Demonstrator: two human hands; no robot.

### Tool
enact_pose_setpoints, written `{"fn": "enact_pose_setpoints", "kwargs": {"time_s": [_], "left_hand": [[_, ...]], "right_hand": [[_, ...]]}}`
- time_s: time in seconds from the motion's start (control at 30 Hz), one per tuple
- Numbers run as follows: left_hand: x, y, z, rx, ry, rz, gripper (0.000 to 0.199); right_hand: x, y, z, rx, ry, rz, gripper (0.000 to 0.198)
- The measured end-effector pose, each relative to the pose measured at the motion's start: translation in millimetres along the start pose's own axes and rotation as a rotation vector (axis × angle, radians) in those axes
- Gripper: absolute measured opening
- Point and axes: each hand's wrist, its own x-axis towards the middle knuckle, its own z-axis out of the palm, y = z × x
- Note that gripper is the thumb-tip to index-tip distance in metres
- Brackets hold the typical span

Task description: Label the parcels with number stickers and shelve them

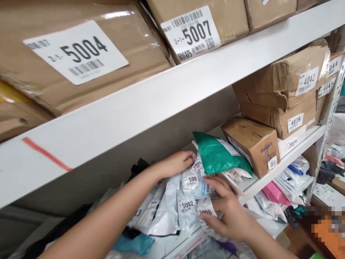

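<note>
1. Head view: noted a heap of soft plastic mailers (172, 194), pale bluish-white, glossy, creased, overlapping, with white printed labels turned toward the camera.
2. Read on mailers: label 5002 (188, 205), label 5005 (196, 164) and a rumpled label 500 (191, 181), last digit unreadable. Also found a small pale packet (205, 204), crinkled, marked 5006.
3. Located labelled part of heap between both sets of fingers, remainder spreading to the left of right-hand fingertips.
4. Recorded at left hand (179, 163): bent fingers, tips close against upper edge of label 5005, seemingly touching. Grip or mere contact: cannot tell, undersides hidden.
5. Recorded at right hand (229, 205): thumb laid over lower part of packet, forefinger stretched out across mailers beside a blue-edged label (208, 187). Fairly wide between thumb and forefinger, with packet partly in that gap. Pinched or only pressed: cannot tell.
6. Placed label 500 and label 5002 left of right-hand fingertips, below left fingertips; label 5002 just beside packet.
7. Found green parcel (221, 154) just right of left fingertips, above right-hand fingers. Brown carton (253, 140) beyond it, apart from all fingers.
8. Logged well above fingers: white shelf beam (161, 104), with carton 5004 (140, 43) and carton 5007 (231, 18) behind it.
</note>
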Motion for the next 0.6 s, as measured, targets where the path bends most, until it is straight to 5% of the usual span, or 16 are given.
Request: {"fn": "enact_pose_setpoints", "kwargs": {"time_s": [0.23,0.6], "left_hand": [[2,2,15,-0.396,0.061,0.079,0.03],[-8,-2,26,-0.471,0.065,0.236,0.04]], "right_hand": [[17,-3,-10,-0.252,-0.105,-0.132,0.024],[25,-13,-18,-0.558,-0.142,-0.102,0.021]]}}
